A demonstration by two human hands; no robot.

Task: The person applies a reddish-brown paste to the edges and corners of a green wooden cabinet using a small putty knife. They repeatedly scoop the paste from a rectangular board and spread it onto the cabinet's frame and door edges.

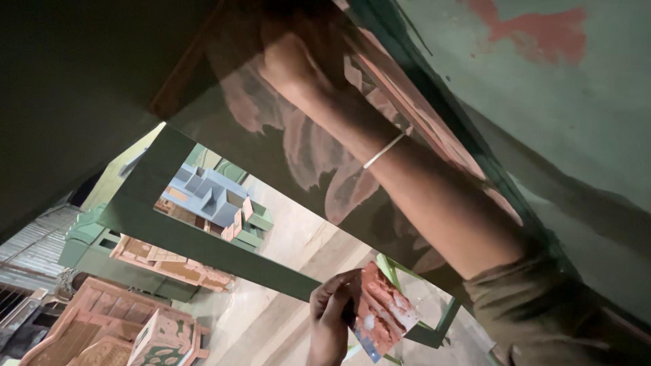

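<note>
Head view: my right hand [288,57] presses against the green-painted wooden panel [224,135], grip unclear in shadow; my left hand [332,315] pinches a putty-smeared card [381,312].

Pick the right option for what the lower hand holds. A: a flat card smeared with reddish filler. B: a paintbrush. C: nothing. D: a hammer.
A: the left hand pinches a flat card coated in reddish paste with pale patches, while the right hand presses up against the green panel that bears similar reddish smears.
</note>
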